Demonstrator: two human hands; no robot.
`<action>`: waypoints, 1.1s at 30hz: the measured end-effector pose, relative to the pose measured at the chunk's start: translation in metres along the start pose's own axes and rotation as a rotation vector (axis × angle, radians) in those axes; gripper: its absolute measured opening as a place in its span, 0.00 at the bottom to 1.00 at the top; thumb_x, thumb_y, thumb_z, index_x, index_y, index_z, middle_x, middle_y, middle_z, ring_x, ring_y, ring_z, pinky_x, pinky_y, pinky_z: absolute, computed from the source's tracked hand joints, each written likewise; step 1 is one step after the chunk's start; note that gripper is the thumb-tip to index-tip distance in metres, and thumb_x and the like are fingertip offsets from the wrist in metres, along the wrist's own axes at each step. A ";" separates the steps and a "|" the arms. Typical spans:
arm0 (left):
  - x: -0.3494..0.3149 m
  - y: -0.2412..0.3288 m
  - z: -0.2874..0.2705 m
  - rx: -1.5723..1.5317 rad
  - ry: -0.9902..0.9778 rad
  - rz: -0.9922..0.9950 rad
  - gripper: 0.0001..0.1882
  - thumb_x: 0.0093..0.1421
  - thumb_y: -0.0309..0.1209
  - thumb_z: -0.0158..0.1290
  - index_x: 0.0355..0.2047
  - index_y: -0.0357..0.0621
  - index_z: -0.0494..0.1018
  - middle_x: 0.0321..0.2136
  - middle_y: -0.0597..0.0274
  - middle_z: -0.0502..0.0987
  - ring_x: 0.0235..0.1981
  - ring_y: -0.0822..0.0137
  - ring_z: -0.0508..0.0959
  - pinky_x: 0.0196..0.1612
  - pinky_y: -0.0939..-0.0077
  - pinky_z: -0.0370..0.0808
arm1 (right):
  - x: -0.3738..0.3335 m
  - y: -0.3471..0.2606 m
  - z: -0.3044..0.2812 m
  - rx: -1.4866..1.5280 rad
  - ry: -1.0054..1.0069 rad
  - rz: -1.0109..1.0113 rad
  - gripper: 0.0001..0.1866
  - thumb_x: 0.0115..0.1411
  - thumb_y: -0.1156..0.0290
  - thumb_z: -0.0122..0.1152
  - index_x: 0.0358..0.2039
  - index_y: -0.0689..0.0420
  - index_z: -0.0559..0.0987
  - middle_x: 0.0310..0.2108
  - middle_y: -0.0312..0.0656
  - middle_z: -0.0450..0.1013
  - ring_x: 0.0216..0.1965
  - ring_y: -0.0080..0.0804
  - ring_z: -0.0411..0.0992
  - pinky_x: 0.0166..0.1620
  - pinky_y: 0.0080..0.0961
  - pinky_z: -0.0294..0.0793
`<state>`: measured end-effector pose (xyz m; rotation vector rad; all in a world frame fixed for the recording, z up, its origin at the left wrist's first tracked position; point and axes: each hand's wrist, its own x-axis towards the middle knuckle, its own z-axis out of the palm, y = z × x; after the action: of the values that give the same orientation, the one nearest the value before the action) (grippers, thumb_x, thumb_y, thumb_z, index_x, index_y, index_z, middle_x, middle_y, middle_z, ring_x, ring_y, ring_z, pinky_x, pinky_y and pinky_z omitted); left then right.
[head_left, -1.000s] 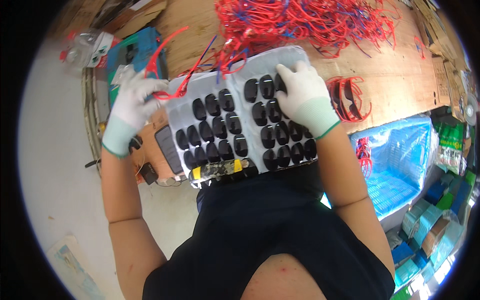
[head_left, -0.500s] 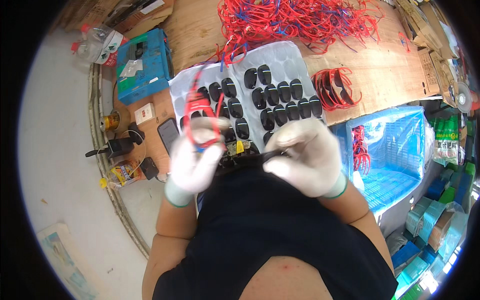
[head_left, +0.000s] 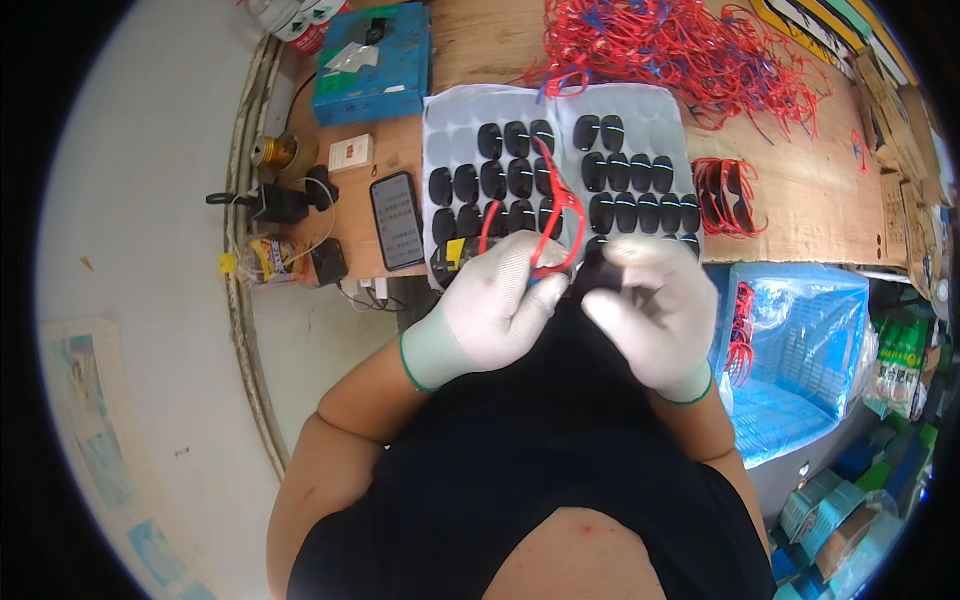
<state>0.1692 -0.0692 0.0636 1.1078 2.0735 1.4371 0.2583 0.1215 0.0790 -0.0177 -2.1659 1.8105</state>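
Observation:
My left hand [head_left: 490, 308], in a white glove, is closed on a red glasses frame [head_left: 570, 208] whose arms point away from me. Close to its right, my gloved right hand [head_left: 665, 315] pinches a dark sunglass lens [head_left: 597, 274] between thumb and fingers. The lens is beside the frame; whether the two touch is hidden by blur and fingers. Just beyond both hands lies a whitish moulded tray [head_left: 450, 112] with rows of dark lenses [head_left: 640, 172] in its hollows. A yellow-and-black object [head_left: 455, 250] shows partly behind my left hand.
A tangled heap of red frames [head_left: 680, 60] covers the back of the table. Frames with dark lenses [head_left: 728, 197] stand right of the tray. A blue crate [head_left: 790, 390] lined with plastic is at the right. Left are a phone [head_left: 398, 220], a small box [head_left: 351, 152] and a blue case [head_left: 375, 85].
The view has shifted, so the table appears farther right. My left hand has brought the red frame over toward the lens in my right hand, and the hands are closer together.

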 end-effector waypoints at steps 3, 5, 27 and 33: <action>-0.006 0.014 0.004 0.066 0.027 0.022 0.22 0.62 0.21 0.55 0.56 0.34 0.64 0.37 0.52 0.77 0.35 0.62 0.81 0.41 0.70 0.78 | -0.003 0.015 0.009 0.041 0.120 -0.017 0.15 0.55 0.80 0.70 0.40 0.60 0.74 0.27 0.37 0.77 0.22 0.15 0.70 0.26 0.15 0.68; -0.005 0.010 0.004 0.029 0.013 0.050 0.14 0.64 0.21 0.53 0.49 0.35 0.66 0.32 0.55 0.79 0.30 0.65 0.82 0.37 0.73 0.78 | -0.003 0.016 0.015 0.194 0.120 -0.016 0.13 0.57 0.82 0.68 0.38 0.60 0.73 0.29 0.39 0.76 0.23 0.17 0.71 0.27 0.16 0.69; 0.002 0.023 -0.021 0.039 -0.008 0.220 0.07 0.69 0.26 0.48 0.35 0.40 0.75 0.19 0.64 0.77 0.18 0.65 0.78 0.23 0.72 0.74 | 0.009 0.011 0.010 0.763 -0.134 0.525 0.12 0.69 0.73 0.49 0.29 0.65 0.74 0.23 0.40 0.71 0.21 0.22 0.66 0.26 0.21 0.67; 0.002 0.029 -0.024 -0.274 -0.022 0.074 0.09 0.70 0.26 0.48 0.35 0.36 0.76 0.19 0.64 0.77 0.18 0.73 0.77 0.22 0.78 0.71 | 0.001 0.002 0.011 0.980 -0.143 0.389 0.09 0.65 0.74 0.55 0.37 0.69 0.77 0.25 0.40 0.72 0.22 0.21 0.67 0.27 0.20 0.67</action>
<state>0.1626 -0.0770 0.0993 1.0916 1.7695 1.6766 0.2547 0.1112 0.0760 -0.0910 -1.1738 2.9757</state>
